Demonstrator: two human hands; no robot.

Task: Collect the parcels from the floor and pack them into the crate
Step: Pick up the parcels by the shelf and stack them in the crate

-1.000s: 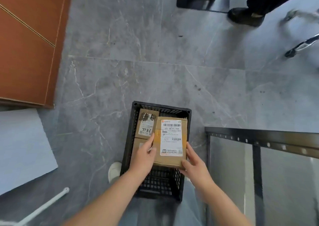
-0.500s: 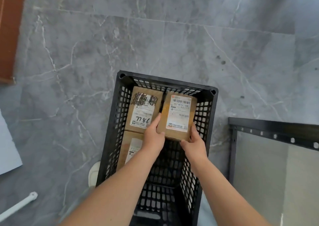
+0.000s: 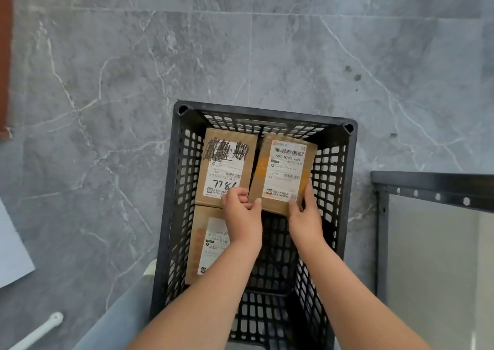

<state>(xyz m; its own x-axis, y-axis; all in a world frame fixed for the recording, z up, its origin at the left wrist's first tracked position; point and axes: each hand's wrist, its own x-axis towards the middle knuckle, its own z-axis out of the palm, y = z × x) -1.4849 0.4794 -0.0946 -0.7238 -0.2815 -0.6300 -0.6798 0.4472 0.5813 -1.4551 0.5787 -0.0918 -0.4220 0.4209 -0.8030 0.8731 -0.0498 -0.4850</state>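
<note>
while both hands grip it, parcel [image 3: 284, 170] reads "507-n705 a68"

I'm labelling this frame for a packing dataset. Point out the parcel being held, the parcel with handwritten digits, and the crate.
Held parcel [image 3: 287, 172]: head view, on its white shipping label.
Handwritten-digits parcel [image 3: 226, 169]: head view, on its label.
Crate [image 3: 267, 114]: head view, on the far rim.

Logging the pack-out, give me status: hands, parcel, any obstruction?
Left hand and right hand grip the N705 parcel, tilted, far-right in crate. Two parcels along left side. Nothing blocking.
</note>
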